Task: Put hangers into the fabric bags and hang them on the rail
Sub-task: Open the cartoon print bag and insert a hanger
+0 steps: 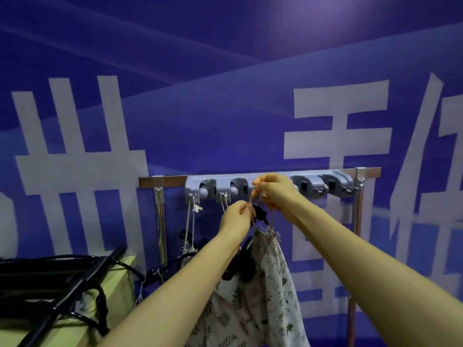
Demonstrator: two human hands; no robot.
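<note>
A heap of black hangers lies on a pale wooden table at the far left, below a blue wall banner with large white characters. Beside it we see the rail, which carries a grey hook rack. Pale cords already hang from the rack's two leftmost hooks. What they carry is mostly hidden behind the left forearm.

The left hand is raised just below the rack, its fingertips pinching the drawstring of a leaf-print fabric bag. The bag hangs from the string between both arms, and the black end of a hanger pokes from its gathered mouth. The right hand is higher, in front of the rack's middle, fingers curled and nipping the same drawstring. We cannot tell whether the loop sits on a hook. To the right stands the rail's metal post.
</note>
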